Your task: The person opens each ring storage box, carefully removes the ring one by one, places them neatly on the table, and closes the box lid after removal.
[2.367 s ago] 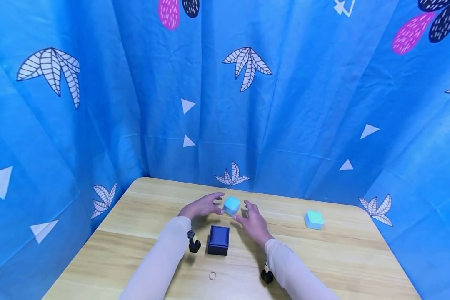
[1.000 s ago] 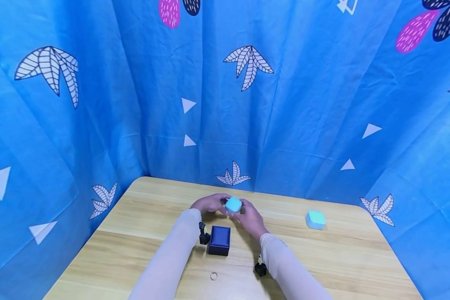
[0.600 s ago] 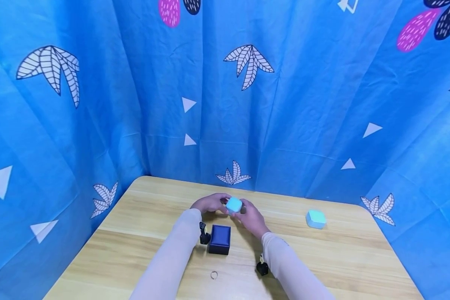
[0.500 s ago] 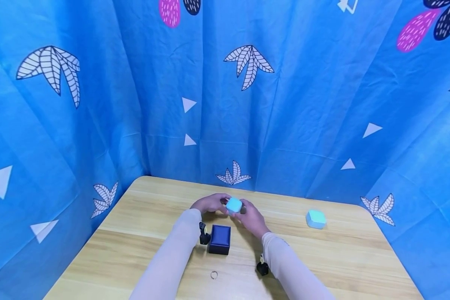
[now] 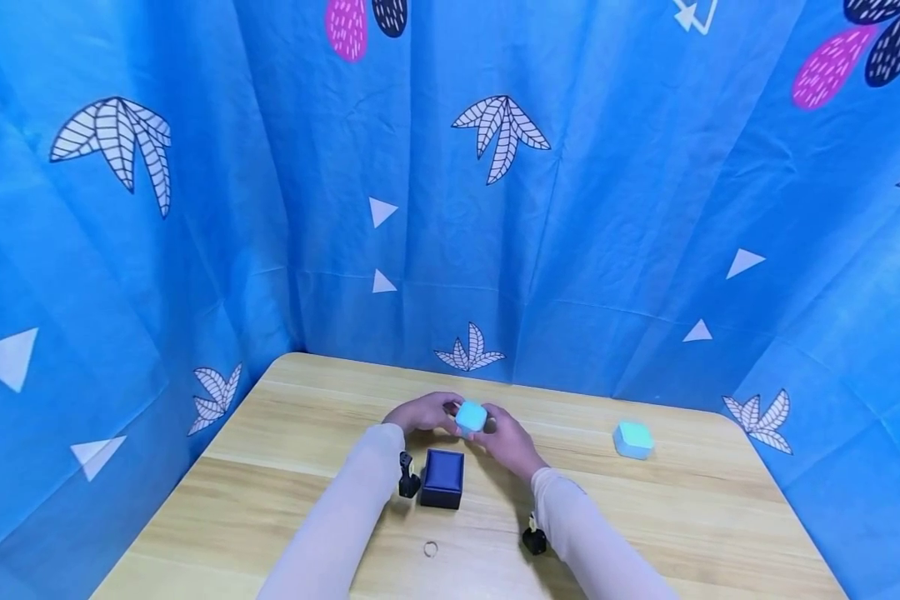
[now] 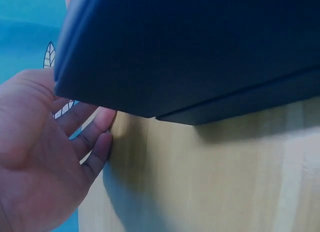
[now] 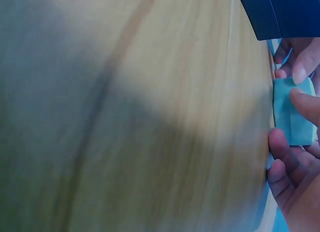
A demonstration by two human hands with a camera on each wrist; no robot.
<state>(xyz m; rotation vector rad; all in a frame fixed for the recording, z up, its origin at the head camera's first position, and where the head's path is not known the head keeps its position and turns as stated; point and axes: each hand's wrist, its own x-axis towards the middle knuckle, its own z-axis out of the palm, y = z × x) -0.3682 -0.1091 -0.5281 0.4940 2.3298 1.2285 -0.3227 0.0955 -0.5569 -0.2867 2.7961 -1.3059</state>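
Near the centre of the frame in the head view, a small turquoise block (image 5: 471, 417) sits between two hands over the far part of the bench (image 5: 690, 508). It is a chunky, matt piece with rounded corners, its top paler than its sides. The left hand (image 5: 424, 412) has its fingers bent and its thumb forward, pinching the block from the left. The right hand (image 5: 510, 443) mirrors it, thumb on the near side and fingers curled about the right side. At the right edge of the right wrist view, both thumbs press on the block's flat face; in the left wrist view, the grip is hidden behind a dark mass.

That mass is a navy box (image 5: 442, 480), squarish, with a smooth, softly shining top and darker, flat sides crossed by a thin seam. It stands just below the hands, its lid down. Lower still, near the bottom centre, lies a thin, round metallic ring (image 5: 431, 548). A second block (image 5: 633, 439), also round-cornered, with a mint top and bluish sides, rests well apart at centre right.

The bench has pale, streaky wood grain and rounded far corners. Behind it hangs a creased blue curtain (image 5: 592, 208) printed with leaves and white triangles.
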